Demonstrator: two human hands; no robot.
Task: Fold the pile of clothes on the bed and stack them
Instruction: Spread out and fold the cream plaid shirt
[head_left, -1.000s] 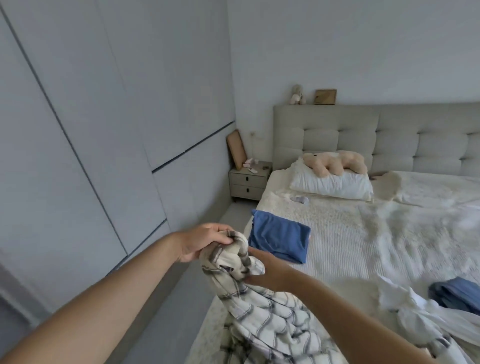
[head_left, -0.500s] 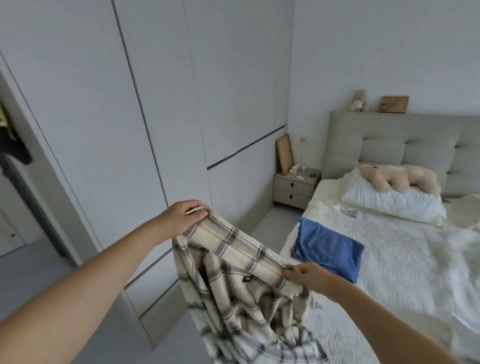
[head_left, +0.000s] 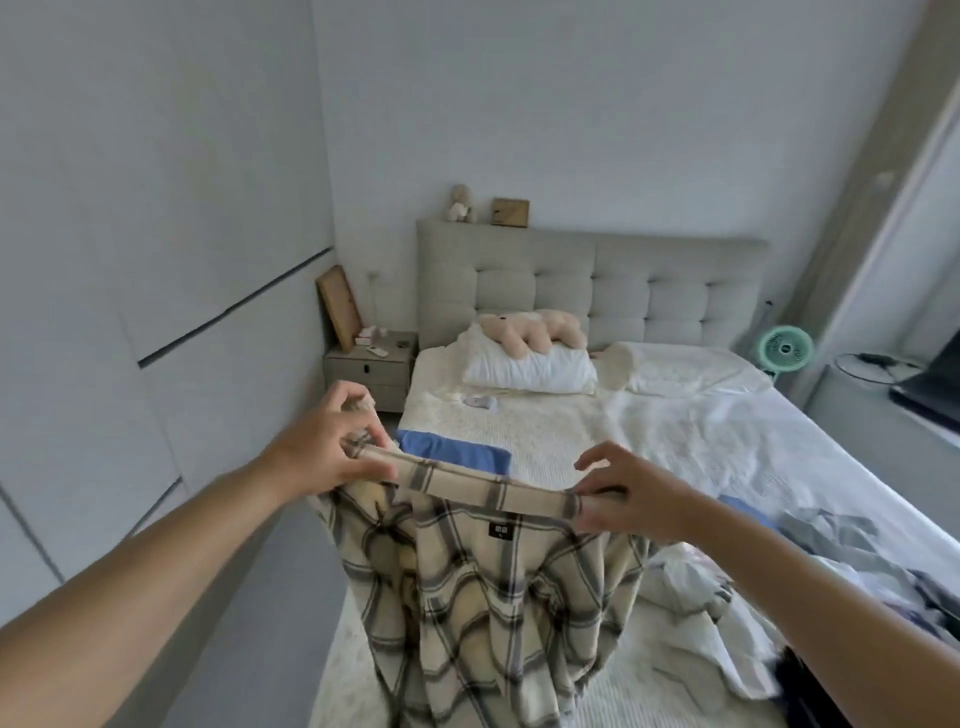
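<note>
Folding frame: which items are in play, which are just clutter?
In play:
plaid shirt, collar pinched by left hand and right hand
folded blue garment
unfolded clothes pile
bed

Clutter:
plush toy
pillow
nightstand
green fan

Pale grey walls (head_left: 597, 104) enclose a bedroom; a tufted grey headboard (head_left: 623, 280) backs the bed; a bedside cabinet (head_left: 366, 371) stands left; a mint fan (head_left: 784, 349) stands right.
</note>
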